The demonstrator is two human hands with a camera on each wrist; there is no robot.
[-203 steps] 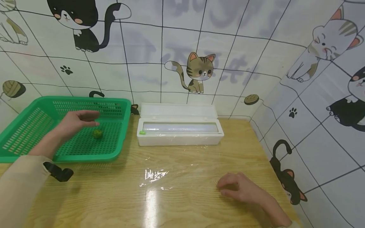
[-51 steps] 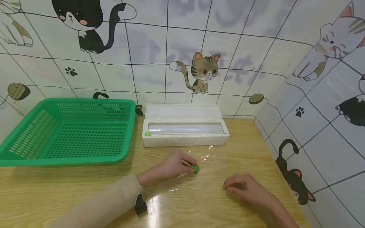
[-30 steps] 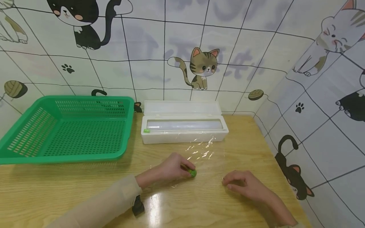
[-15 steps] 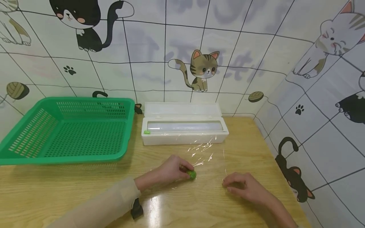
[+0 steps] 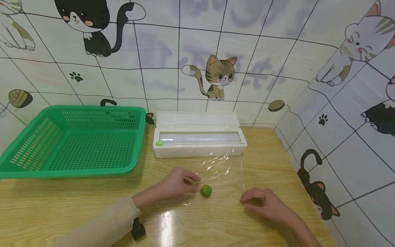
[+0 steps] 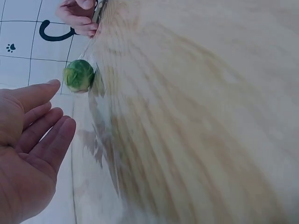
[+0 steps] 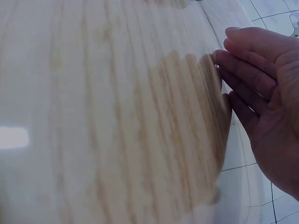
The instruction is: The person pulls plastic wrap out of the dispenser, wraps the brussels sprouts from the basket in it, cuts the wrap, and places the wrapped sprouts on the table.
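A green Brussels sprout (image 5: 206,190) rests on a clear sheet of cling film (image 5: 216,169) spread over the wooden table. Just left of it my left hand (image 5: 177,184) stands apart, thumb and fingers spread with nothing between them. In the left wrist view the sprout (image 6: 79,75) sits beyond the fingertips of the left hand (image 6: 35,135). My right hand (image 5: 268,204) stays at the film's right edge, fingertips down on it. The right wrist view shows the fingers of this hand (image 7: 266,88) fairly straight, tips against the tabletop.
Behind the film a white cling film dispenser (image 5: 200,151) stands with its lid up and a green slider (image 5: 159,143) at its left end. A green plastic basket (image 5: 92,173) is at the left. Cat-patterned walls (image 5: 160,85) close off the back and right.
The left hand carried the sprout from the basket onto the film, let go of it and drew back slightly to the left. The right hand has stayed in place.
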